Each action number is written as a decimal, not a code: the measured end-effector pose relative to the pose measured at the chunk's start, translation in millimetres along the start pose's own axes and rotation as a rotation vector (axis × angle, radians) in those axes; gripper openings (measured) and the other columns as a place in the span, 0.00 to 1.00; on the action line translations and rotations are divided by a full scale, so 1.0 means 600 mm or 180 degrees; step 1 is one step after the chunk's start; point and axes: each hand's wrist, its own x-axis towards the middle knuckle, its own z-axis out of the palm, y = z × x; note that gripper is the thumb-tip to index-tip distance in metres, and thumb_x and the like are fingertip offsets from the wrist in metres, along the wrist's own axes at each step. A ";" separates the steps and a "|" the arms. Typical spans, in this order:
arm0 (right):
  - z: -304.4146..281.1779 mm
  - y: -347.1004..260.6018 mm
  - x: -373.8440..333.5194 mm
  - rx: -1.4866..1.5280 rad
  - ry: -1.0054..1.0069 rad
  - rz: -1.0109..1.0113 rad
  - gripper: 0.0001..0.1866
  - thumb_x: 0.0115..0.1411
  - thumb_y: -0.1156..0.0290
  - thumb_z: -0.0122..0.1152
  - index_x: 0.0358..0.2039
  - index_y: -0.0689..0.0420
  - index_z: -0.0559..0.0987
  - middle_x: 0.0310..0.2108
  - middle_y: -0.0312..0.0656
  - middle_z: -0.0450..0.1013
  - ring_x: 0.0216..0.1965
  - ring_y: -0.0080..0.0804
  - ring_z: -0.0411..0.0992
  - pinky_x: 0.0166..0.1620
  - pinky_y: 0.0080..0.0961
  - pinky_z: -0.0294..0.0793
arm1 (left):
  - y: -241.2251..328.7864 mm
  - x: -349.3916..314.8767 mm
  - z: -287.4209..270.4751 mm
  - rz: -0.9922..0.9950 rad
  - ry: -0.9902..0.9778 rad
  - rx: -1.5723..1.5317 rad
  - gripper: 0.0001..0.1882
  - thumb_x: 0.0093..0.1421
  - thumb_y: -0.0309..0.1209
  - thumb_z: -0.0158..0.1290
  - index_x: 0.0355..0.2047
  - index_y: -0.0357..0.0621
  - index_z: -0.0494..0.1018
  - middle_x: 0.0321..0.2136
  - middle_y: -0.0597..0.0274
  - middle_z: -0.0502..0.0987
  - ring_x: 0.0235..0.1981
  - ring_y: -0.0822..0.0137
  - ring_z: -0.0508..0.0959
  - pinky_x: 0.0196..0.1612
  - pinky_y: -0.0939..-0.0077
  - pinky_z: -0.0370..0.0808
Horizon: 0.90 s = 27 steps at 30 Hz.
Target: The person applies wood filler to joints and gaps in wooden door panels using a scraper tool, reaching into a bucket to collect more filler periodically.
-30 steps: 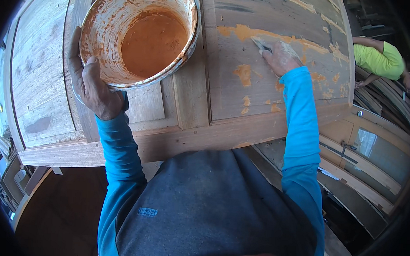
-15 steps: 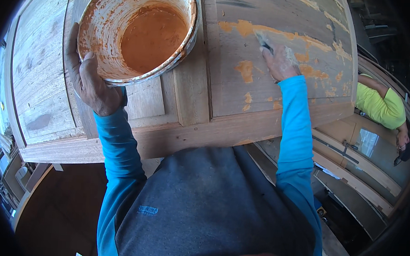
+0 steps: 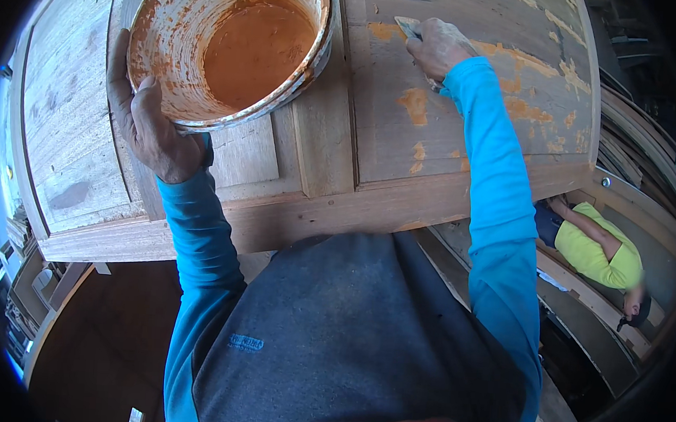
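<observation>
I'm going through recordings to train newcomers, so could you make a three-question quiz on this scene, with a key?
1. Which hand holds the bucket?
2. True or false: the orange paste fills the bucket to its rim.
3. Fill in: the right hand holds a ____.

Key:
1. The left hand.
2. False; its surface lies well below the rim.
3. Flat-bladed scraper.
</observation>
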 end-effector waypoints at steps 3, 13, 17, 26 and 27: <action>0.011 -0.030 -0.014 -0.0077 0.0038 -0.0346 0.20 0.68 0.59 0.55 0.49 0.63 0.81 0.36 0.61 0.80 0.39 0.60 0.79 0.50 0.49 0.77 | -0.013 -0.002 -0.011 0.0238 -0.0070 0.0378 0.31 0.70 0.35 0.38 0.69 0.29 0.56 0.68 0.36 0.60 0.68 0.46 0.67 0.65 0.54 0.74; 0.085 -0.039 -0.048 0.0044 0.0329 -0.0468 0.20 0.67 0.60 0.55 0.52 0.60 0.80 0.42 0.64 0.78 0.46 0.63 0.77 0.53 0.52 0.75 | -0.009 -0.006 -0.013 0.0402 -0.0111 0.0319 0.23 0.73 0.32 0.42 0.65 0.34 0.59 0.65 0.33 0.63 0.65 0.41 0.69 0.61 0.52 0.78; 0.105 -0.024 -0.076 -0.0058 0.0246 -0.0573 0.22 0.67 0.59 0.56 0.57 0.55 0.79 0.45 0.62 0.78 0.48 0.62 0.77 0.55 0.50 0.75 | 0.001 -0.006 0.007 0.0190 0.0091 0.0410 0.33 0.69 0.35 0.38 0.70 0.28 0.53 0.65 0.37 0.65 0.65 0.46 0.71 0.65 0.52 0.74; 0.000 0.005 -0.048 0.0184 0.0196 -0.0728 0.25 0.66 0.57 0.60 0.59 0.58 0.79 0.44 0.56 0.82 0.42 0.50 0.81 0.52 0.43 0.78 | -0.014 0.003 -0.011 0.0222 0.0062 0.0165 0.35 0.62 0.33 0.44 0.69 0.33 0.56 0.63 0.36 0.67 0.61 0.43 0.74 0.61 0.49 0.78; -0.014 0.011 -0.034 0.0233 0.0241 -0.0682 0.22 0.67 0.58 0.58 0.56 0.57 0.80 0.41 0.55 0.82 0.39 0.48 0.81 0.49 0.43 0.79 | -0.029 0.009 -0.028 0.0459 0.0010 0.0519 0.35 0.62 0.33 0.45 0.69 0.33 0.56 0.63 0.36 0.67 0.61 0.43 0.74 0.62 0.49 0.77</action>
